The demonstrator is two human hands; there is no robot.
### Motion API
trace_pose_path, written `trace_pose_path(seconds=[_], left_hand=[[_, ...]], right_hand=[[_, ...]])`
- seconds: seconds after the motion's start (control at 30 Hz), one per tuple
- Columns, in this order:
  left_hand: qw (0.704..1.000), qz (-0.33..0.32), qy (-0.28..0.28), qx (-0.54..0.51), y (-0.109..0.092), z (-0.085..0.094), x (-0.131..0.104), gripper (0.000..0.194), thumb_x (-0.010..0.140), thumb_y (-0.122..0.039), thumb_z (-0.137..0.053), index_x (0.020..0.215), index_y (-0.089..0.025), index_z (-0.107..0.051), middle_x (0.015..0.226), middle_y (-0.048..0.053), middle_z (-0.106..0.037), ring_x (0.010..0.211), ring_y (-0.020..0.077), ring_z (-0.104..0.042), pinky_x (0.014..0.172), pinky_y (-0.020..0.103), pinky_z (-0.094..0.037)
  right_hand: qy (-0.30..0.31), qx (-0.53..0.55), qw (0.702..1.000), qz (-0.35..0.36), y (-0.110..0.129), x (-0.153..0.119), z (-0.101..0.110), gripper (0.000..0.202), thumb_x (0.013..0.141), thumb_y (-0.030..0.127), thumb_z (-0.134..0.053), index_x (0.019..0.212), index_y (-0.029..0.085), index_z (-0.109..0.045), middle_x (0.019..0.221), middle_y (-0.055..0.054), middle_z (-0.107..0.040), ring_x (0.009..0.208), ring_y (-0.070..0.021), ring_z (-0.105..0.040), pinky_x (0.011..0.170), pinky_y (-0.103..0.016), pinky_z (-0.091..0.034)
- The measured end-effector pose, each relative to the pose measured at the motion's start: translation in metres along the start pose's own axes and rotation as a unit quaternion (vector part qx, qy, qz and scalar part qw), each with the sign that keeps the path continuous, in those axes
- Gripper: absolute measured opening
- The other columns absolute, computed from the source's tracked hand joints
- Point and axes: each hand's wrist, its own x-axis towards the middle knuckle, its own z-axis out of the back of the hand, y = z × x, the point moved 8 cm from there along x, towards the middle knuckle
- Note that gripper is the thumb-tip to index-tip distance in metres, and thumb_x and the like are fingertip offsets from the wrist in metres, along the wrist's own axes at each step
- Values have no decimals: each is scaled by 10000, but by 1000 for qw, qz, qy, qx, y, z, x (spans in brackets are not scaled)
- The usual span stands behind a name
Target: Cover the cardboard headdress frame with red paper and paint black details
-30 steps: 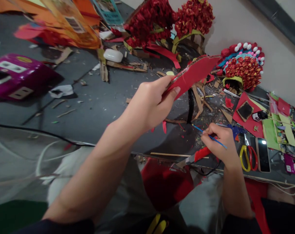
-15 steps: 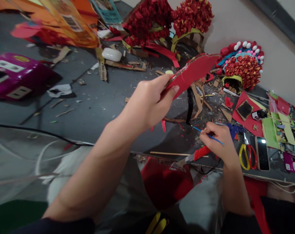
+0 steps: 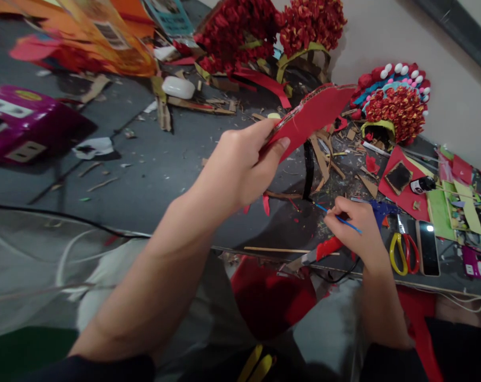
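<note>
My left hand [image 3: 246, 164] is closed on a red cardboard piece [image 3: 312, 119] with a curved outline, its corrugated edge facing up, held above the table. A black strip [image 3: 309, 170] hangs or stands below that piece; whether it is joined to it is hidden. My right hand [image 3: 353, 225] pinches a thin blue paintbrush [image 3: 322, 207], its dark tip at the lower end of the black strip. Near my right hand lie red-handled cutters [image 3: 328, 248] and scissors with yellow and red handles [image 3: 399, 253].
Red flower-like headpieces [image 3: 312, 26] stand against the wall, beside one with white beads [image 3: 399, 103]. A black paint bottle [image 3: 422, 184] and a phone [image 3: 427, 248] are on the right. A purple power strip [image 3: 33, 124] sits at left. Cardboard scraps litter the table.
Both hands keep their grips and almost the same positions. The whole view has shifted very slightly; the brush tip stays at the black strip's lower end.
</note>
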Motion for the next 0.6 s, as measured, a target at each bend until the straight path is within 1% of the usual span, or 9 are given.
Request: trace_pose_path(seconds=[0.2, 0.27, 0.33, 0.37, 0.43, 0.5, 0.53, 0.57, 0.6], left_hand=[[1000, 18, 3, 20, 4, 0, -1, 307, 916, -325, -430, 947, -102, -639, 626, -16, -470, 549, 99, -313, 561, 209, -309], [1000, 16, 5, 11, 5, -1, -1, 350, 929, -325, -437, 1071, -81, -643, 686, 6, -567, 564, 105, -402, 610, 223, -401], [999, -18, -23, -22, -1, 3, -2, 398, 936, -322, -466, 1214, -73, -602, 932, 69, -689, 741, 139, -580, 769, 276, -502], [997, -47, -54, -43, -7, 10, -3, 403, 935, -313, -490, 1248, -76, -583, 1103, 99, -690, 914, 167, -630, 888, 316, -512], [980, -112, -137, -90, -25, 29, -12, 326, 940, -257, -534, 1214, -92, -592, 1323, 113, -612, 1208, 202, -574, 1080, 383, -442], [955, -157, -201, -152, -45, 45, -28, 183, 961, -177, -531, 1116, -133, -618, 1281, 76, -637, 1233, 184, -572, 1104, 390, -443], [944, -176, -199, -194, -56, 48, -36, 149, 976, -155, -518, 1082, -164, -623, 1196, 42, -674, 1147, 160, -622, 1049, 365, -495], [937, -191, -172, -235, -68, 46, -44, 149, 995, -160, -499, 1058, -203, -627, 1090, 1, -701, 1037, 136, -664, 948, 319, -551], [926, -227, -111, -281, -85, 39, -53, 154, 1016, -197, -484, 1042, -229, -632, 1004, -21, -713, 915, 116, -687, 833, 270, -582]], right_hand=[[-41, 4, 999, 7, 4, 0, 14, 224, 742, 194, -533, 569, 214, -391, 524, 59, -447, 515, -77, -418, 532, -201, -345], [-50, 9, 999, 8, 5, -1, 19, 226, 743, 200, -543, 572, 215, -397, 519, 62, -441, 509, -76, -417, 527, -198, -354], [-60, 16, 998, 11, 6, -2, 23, 221, 742, 198, -551, 576, 215, -406, 520, 64, -452, 504, -76, -427, 528, -196, -367], [-67, 20, 997, 14, 7, -3, 26, 220, 743, 196, -554, 577, 215, -410, 520, 64, -462, 502, -76, -434, 528, -196, -372], [-83, 26, 996, 20, 7, -4, 30, 221, 745, 195, -561, 577, 215, -418, 521, 64, -483, 500, -77, -456, 534, -198, -388], [-100, 33, 994, 18, 6, -6, 34, 227, 749, 204, -567, 575, 215, -421, 524, 62, -505, 501, -81, -476, 543, -202, -405], [-103, 37, 994, 15, 4, -6, 35, 231, 750, 211, -569, 574, 216, -419, 528, 60, -514, 504, -84, -482, 546, -204, -411], [-99, 39, 994, 11, 3, -6, 35, 233, 751, 215, -569, 574, 216, -418, 531, 58, -517, 506, -85, -482, 546, -205, -409], [-87, 37, 995, 10, 2, -6, 33, 234, 752, 217, -567, 573, 216, -417, 532, 57, -514, 505, -84, -472, 540, -205, -399]])
